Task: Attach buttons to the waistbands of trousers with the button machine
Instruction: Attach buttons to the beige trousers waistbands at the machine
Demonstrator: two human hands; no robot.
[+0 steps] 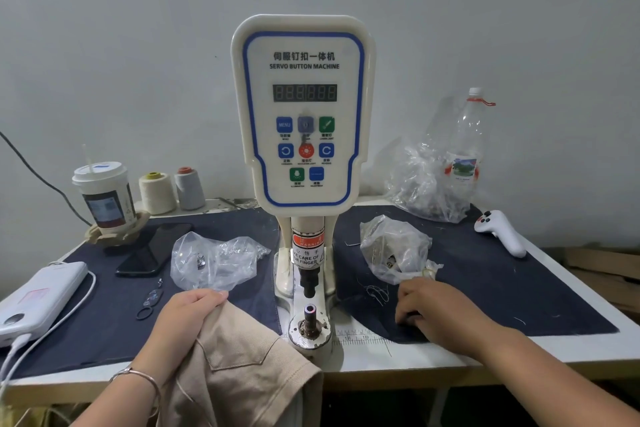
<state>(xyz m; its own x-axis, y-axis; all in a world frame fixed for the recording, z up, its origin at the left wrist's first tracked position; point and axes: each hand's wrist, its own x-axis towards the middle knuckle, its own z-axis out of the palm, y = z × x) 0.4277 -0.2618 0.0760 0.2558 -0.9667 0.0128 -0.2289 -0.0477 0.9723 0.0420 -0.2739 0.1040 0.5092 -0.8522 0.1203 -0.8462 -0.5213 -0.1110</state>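
One button machine [303, 121] stands at the middle of the desk [433, 354]. Two thread cones [157, 192] sit at the back left, beside one lidded cup [104, 196]. Three clear plastic bags: one [216, 262] left of the machine, one [396, 250] right of it, one [422, 184] at the back right. One plastic bottle [467, 146], one white controller [500, 230], one phone [152, 250], one power bank [38, 298], one beige pair of trousers [242, 367] at the front edge. Two hands: left [187, 314], right [436, 308].

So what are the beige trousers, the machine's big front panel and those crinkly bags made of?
The beige trousers look like matte woven cotton twill, soft-folding with stitched seams. The button machine has a panel housing that seems to be glossy cream moulded plastic. The bags look like thin clear plastic film, crinkled and shiny.
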